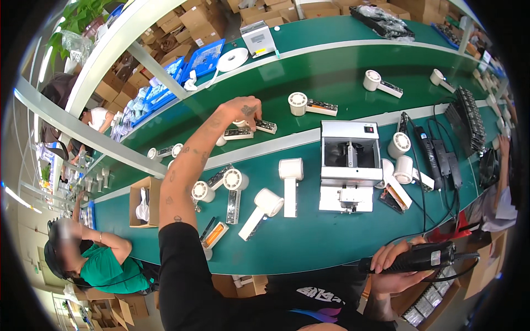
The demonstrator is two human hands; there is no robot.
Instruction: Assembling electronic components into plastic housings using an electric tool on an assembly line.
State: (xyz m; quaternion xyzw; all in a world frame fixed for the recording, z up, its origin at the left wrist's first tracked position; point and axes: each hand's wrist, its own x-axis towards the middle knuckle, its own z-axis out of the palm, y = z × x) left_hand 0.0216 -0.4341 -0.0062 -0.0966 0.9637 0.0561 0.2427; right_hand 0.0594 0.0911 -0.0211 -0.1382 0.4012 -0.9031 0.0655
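The desk (309, 237) is a long green surface with a pale strip along its length; beyond the strip runs a darker green belt (331, 71). Cardboard boxes (199, 22) are stacked behind the belt, and blue trays (204, 55) sit at its far edge. A white metal frame (83, 132) crosses the left of the view. A second person in a green shirt (105, 267) sits at the left.

White plastic units, each with a round ribbed head and a flat rectangular handle, lie scattered on desk and belt. A white boxy machine (349, 163) stands on the desk at centre right, with black cables beside it.

The left hand (243, 110) reaches across to the belt. Its fingers curl downward, partly closed, and press on a white unit (245, 129) lying at the near edge of the belt; whether they grip it cannot be told.

The right hand (395, 270) is near the body, at the desk's near edge. Its fingers wrap closed around a black driver (419, 257), a smooth elongated tool held level with its cable trailing right.
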